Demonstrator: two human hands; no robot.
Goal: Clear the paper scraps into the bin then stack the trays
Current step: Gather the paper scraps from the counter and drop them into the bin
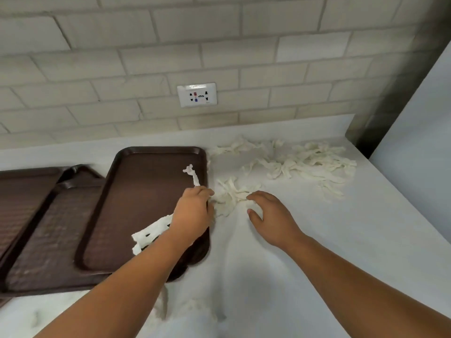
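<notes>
Three brown trays lie on the white counter: the nearest tray overlaps a second tray, and a third tray lies at the far left. My left hand is closed on a white paper strip over the nearest tray's right edge. More torn paper hangs below that hand on the tray. My right hand hovers with fingers apart over a small scrap pile on the counter. A larger spread of paper scraps lies behind it. No bin is in view.
A tiled wall with a power socket runs behind the counter. A grey panel closes off the right side. A few scraps lie near the counter's front edge between my arms.
</notes>
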